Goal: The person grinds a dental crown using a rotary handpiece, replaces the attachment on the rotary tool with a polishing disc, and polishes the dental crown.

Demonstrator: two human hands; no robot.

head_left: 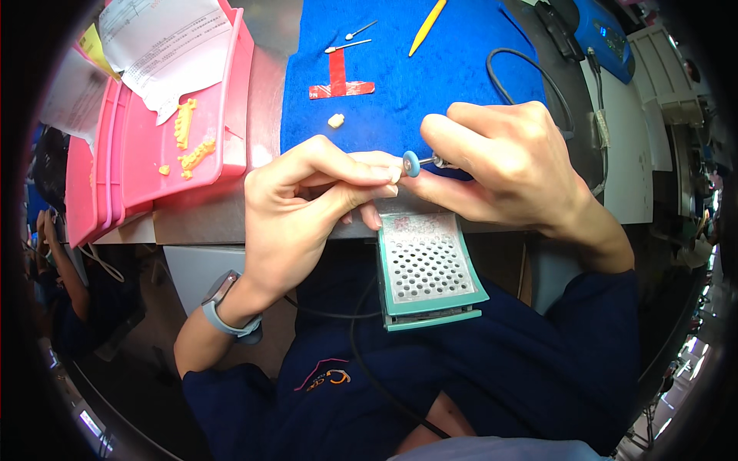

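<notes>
My left hand (288, 196) is closed, with thumb and index finger pinching a small whitish piece (395, 174) that looks like a dental crown; most of it is hidden by the fingertips. Against or very close to that piece stands a blue polishing wheel (411, 164) on a thin metal shank. The shank runs into a rotary handpiece (440, 160), which my right hand (511, 165) grips, its body mostly covered by the fingers. Both hands meet just above a green-framed perforated dust tray (428, 265) at the bench edge.
On the blue cloth (461, 77) lie a cream tooth-like piece (336, 121), red tape strips (338, 88), two shanked burs (347, 47) and a yellow pencil (427, 28). Left is a pink tray (234, 100) with yellow dental models (197, 157) and papers (165, 46). A blue control unit (603, 38) sits far right.
</notes>
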